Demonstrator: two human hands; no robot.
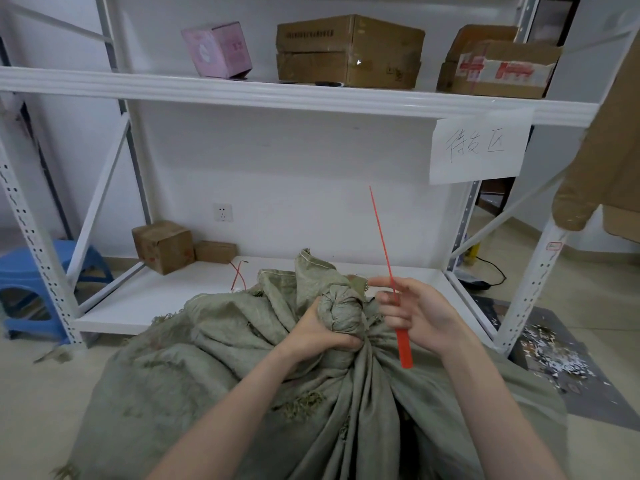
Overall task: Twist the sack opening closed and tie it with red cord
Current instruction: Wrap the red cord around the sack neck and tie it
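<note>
Sack neck twisted, cord not on yet

Sack (242, 358) sits on the floor, slumped against the front of the lower shelf (194, 289). Its mouth is wound into a twisted neck (341, 311). Left hand (322, 332) is clamped round the neck just under the knob. Red cord (403, 348) is stiff, thin end up and wide end down, just right of the neck. Right hand (422, 317) pinches it mid-length between thumb and fingers.

Step in hand, as I read it: wrapping the cord.
- Left grip must not slacken, or the twist unwinds.
- Wrap below the knob, close above the left fingers, where the fabric is narrowest.
- Pull snug before knotting.

Spare red cords (239, 275) lie on the shelf behind the sack.
</note>
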